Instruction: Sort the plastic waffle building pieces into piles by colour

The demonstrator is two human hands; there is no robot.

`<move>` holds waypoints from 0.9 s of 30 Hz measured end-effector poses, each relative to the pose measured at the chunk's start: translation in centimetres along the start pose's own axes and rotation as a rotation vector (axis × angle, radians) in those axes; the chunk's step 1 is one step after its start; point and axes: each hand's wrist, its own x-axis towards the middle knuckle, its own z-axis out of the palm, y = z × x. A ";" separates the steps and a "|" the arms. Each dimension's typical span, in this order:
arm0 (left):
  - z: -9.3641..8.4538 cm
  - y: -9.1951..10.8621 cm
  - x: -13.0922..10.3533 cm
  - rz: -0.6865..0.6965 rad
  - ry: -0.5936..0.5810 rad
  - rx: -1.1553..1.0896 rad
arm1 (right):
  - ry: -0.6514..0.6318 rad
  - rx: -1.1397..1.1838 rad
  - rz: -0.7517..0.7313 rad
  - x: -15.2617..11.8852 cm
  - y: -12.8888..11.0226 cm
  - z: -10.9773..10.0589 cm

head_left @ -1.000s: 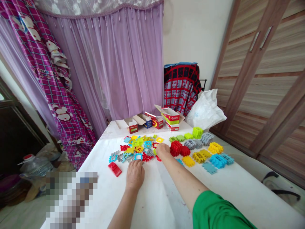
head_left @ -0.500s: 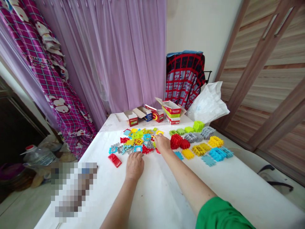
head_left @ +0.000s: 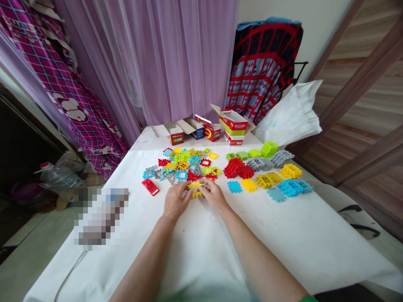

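A yellow toothed plastic building tile [head_left: 197, 191] with cut-outs is held between both hands, just in front of a mixed pile. My left hand [head_left: 176, 200] grips its left side, and the fingers of my right hand [head_left: 214, 193] are closed on its right side. Beyond them lies a loose heap of interlocking tiles [head_left: 182, 157] in red, blue, yellow, green and grey. To the right are groups sorted by colour: red tiles [head_left: 233, 168], green tiles [head_left: 269, 149], grey tiles [head_left: 281, 158], yellow tiles [head_left: 290, 171] and blue tiles [head_left: 290, 188].
Several open cardboard boxes [head_left: 233, 126] stand at the far edge of the white-covered table [head_left: 201, 251]. A white bag [head_left: 289, 113] is at the back right. A red plastic object [head_left: 150, 187] lies left of the heap, and a blurred-out item [head_left: 103, 216] is at the left edge.
My right hand has come back from the heap with a yellow tile. My left hand has lifted from the table and joined it on the tile. The view has tilted down.
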 end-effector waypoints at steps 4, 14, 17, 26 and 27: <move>0.6 -0.7 -0.2 -0.205 -0.061 -0.264 | -0.041 -0.003 0.009 0.1 -0.1 -0.2; 0.7 -1.1 0.2 -0.480 -0.175 -0.719 | 0.037 0.013 -0.001 0.4 0.6 -0.1; 0.1 -0.6 0.4 -0.501 -0.211 -0.707 | 0.058 0.019 -0.019 0.5 0.8 -0.1; -0.8 0.1 0.9 -0.507 -0.225 -0.689 | 0.065 0.066 -0.021 0.6 0.8 -0.2; -0.9 0.1 0.9 -0.510 -0.227 -0.693 | 0.069 0.071 -0.023 0.5 0.7 -0.3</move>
